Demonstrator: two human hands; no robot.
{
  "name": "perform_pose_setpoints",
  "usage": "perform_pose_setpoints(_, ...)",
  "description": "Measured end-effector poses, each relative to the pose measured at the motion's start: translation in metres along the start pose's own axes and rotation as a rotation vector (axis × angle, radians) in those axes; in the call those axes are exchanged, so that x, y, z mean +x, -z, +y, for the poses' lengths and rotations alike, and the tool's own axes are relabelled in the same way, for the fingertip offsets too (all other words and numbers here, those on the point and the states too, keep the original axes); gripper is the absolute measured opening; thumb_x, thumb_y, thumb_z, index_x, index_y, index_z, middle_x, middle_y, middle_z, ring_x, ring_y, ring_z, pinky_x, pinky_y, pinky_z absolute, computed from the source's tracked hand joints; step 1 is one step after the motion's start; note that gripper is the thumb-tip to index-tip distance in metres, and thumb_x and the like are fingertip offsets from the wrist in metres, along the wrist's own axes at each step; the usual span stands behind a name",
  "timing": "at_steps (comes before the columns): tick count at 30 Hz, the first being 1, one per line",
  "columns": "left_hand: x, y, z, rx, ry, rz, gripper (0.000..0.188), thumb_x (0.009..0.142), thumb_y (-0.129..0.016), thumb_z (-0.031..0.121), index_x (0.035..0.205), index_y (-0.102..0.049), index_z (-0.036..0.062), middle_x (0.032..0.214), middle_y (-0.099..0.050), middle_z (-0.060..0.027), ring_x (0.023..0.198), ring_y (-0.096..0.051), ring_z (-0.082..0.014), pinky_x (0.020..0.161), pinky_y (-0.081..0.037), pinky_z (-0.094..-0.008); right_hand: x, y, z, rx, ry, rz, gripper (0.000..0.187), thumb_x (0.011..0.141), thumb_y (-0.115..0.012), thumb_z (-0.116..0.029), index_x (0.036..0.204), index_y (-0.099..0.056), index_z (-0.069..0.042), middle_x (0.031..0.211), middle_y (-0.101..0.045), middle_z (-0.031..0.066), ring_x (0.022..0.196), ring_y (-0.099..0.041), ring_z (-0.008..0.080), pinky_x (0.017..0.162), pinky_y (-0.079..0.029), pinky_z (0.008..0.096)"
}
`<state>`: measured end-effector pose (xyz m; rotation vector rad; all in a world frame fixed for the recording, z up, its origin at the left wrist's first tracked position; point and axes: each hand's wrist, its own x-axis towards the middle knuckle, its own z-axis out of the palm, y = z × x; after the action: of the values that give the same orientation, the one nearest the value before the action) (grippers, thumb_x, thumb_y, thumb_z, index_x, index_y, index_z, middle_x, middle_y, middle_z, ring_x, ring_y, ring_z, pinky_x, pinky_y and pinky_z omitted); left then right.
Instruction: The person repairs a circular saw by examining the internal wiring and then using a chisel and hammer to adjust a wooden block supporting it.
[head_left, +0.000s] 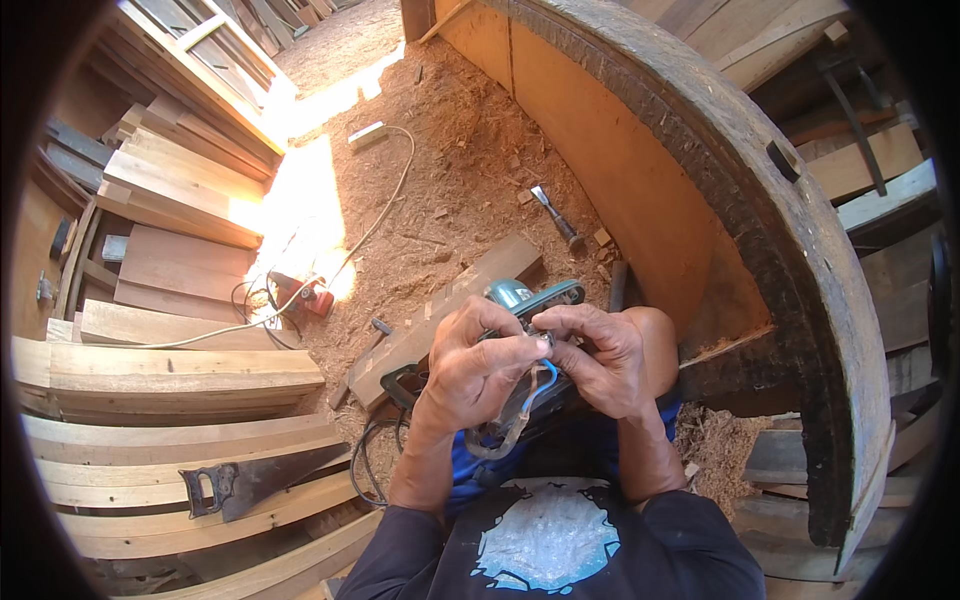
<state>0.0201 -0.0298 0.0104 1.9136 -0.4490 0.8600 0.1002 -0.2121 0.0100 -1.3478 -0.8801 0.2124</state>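
Note:
My left hand [472, 362] and my right hand [598, 358] meet in front of my lap, thumbs and fingers pinched together. Between their fingertips is a small wired part [541, 338], mostly hidden by the fingers. A blue wire [549, 374] runs down from it to a greyish cable [511, 437] that curves below my left hand. Just beyond the fingers lies a green power tool casing [512, 293], partly covered by my hands. My right knee is bent beside my right hand.
A large curved wooden piece [690, 130] arches along the right. A chisel [556, 217] and a wooden beam [480, 280] lie on the shavings. To the left are stacked planks [180, 375], a handsaw [262, 482], a red tool [303, 295] and a power strip [367, 134] with its cord.

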Motion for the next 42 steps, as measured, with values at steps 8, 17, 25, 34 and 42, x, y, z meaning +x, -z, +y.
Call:
perform_pose_setpoints(8,0.003,0.002,0.001,0.085,-0.125,-0.018,0.032,0.068,-0.079,0.001,0.093,-0.073,0.0193,0.089,-0.061,-0.0020,0.083,-0.061,-0.0239,0.070,-0.049,-0.0371,0.002,-0.001,0.001,-0.025,0.058,-0.013,0.032,0.085,-0.067,0.010,0.116,-0.071,0.002,0.107,-0.075,0.0131,0.087,-0.073,0.0157,0.077,-0.057,0.0287)
perform_pose_setpoints(17,-0.007,-0.004,-0.002,0.042,-0.115,0.097,0.031,0.069,-0.081,-0.002,0.092,-0.069,0.0152,0.089,-0.063,-0.0041,0.083,-0.066,-0.0253,0.071,-0.050,-0.0378,0.001,-0.003,-0.001,-0.048,0.037,0.007,0.032,0.084,-0.071,0.008,0.115,-0.072,0.000,0.106,-0.075,0.0127,0.079,-0.070,0.0148,0.072,-0.055,0.0289)
perform_pose_setpoints(25,-0.011,-0.007,-0.004,0.027,-0.140,0.175,0.029,0.072,-0.084,-0.002,0.093,-0.070,0.0127,0.087,-0.067,-0.0049,0.084,-0.071,-0.0243,0.075,-0.051,-0.0379,0.001,-0.002,-0.003,-0.057,0.024,0.011,0.031,0.083,-0.073,0.007,0.113,-0.072,0.002,0.105,-0.075,0.0135,0.079,-0.071,0.0155,0.072,-0.055,0.0290)
perform_pose_setpoints(34,-0.011,-0.008,-0.006,0.008,-0.144,0.186,0.030,0.071,-0.085,-0.003,0.093,-0.070,0.0123,0.086,-0.067,-0.0040,0.086,-0.071,-0.0233,0.074,-0.051,-0.0367,-0.001,-0.003,-0.002,-0.007,0.024,0.020,0.029,0.086,-0.070,0.009,0.114,-0.071,0.005,0.106,-0.074,0.0129,0.084,-0.070,0.0138,0.073,-0.057,0.0275)
perform_pose_setpoints(42,-0.010,-0.006,-0.006,0.041,-0.166,0.168,0.029,0.071,-0.084,-0.003,0.092,-0.070,0.0119,0.085,-0.067,-0.0039,0.083,-0.071,-0.0229,0.070,-0.049,-0.0345,-0.002,-0.004,0.000,0.014,0.023,0.029,0.029,0.087,-0.069,0.010,0.116,-0.071,0.004,0.102,-0.074,0.0114,0.081,-0.068,0.0113,0.071,-0.056,0.0261)
